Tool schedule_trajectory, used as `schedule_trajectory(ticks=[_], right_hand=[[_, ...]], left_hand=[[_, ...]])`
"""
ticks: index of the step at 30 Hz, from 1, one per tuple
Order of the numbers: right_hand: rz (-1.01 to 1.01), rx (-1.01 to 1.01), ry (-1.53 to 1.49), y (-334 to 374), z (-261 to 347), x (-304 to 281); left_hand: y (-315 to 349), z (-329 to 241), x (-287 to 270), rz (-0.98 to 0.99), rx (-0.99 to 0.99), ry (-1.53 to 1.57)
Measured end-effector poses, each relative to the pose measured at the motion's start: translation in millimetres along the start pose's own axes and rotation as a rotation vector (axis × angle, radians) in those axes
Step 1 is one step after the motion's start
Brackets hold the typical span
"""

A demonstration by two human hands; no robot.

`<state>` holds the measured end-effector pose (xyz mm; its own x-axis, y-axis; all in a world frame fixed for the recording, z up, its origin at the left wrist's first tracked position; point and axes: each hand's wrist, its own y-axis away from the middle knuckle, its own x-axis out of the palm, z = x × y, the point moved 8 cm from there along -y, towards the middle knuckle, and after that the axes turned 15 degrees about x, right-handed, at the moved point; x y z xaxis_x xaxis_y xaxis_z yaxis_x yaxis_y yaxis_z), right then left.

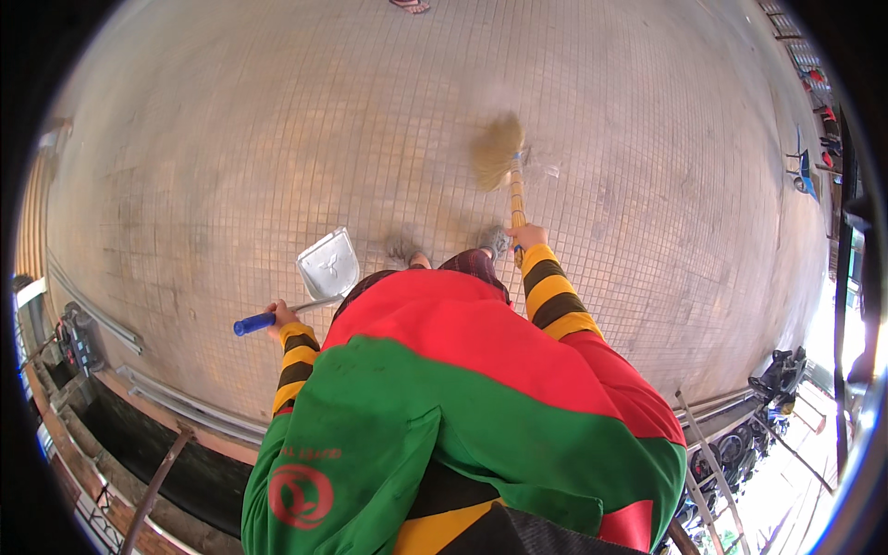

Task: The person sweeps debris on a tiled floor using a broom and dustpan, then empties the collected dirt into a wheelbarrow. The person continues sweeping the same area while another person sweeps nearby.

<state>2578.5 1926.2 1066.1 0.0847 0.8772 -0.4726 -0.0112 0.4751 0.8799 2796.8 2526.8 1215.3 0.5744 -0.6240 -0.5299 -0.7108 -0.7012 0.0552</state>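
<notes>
In my right hand [529, 238] is the bound handle of a straw broom [498, 154]. Its yellowish bristles spread over the tiled floor ahead of me and look smeared by motion. A small pale, see-through scrap [544, 166] shows beside the broom's neck; what it is I cannot make out. My left hand [280, 316] is closed around the handle of a metal dustpan [329, 265], just behind its blue grip end [253, 324]. The silver pan hangs out to the left of my legs, and whether it touches the floor I cannot tell.
Small square tiles cover the floor [277, 139]. My shoes [497, 242] stand between dustpan and broom. Another person's foot [411, 6] is at the far edge. Metal rails [190, 402] and a dark trough lie at left, dark parts [740, 444] behind a rail at lower right, a blue object [807, 174] far right.
</notes>
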Motion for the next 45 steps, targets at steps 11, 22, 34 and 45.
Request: schedule_trajectory(ticks=[11, 22, 34, 45], right_hand=[[0.379, -0.156, -0.485, 206.0, -49.2, -27.8], [0.034, -0.283, 0.41, 87.1, -34.2, -12.4], [0.095, -0.235, -0.132, 193.5, -35.1, -71.4], [0.257, -0.719, 0.231, 212.8, 97.4, 80.2]], left_hand=[[-2.5, 8.2, -5.3, 0.12, 0.107, -0.371], [-5.9, 3.4, 6.4, 0.091, -0.066, -0.124], [11.0, 1.7, 11.3, -0.078, -0.143, 0.241], [16.1, -16.9, 15.2, 0.131, -0.047, -0.034]])
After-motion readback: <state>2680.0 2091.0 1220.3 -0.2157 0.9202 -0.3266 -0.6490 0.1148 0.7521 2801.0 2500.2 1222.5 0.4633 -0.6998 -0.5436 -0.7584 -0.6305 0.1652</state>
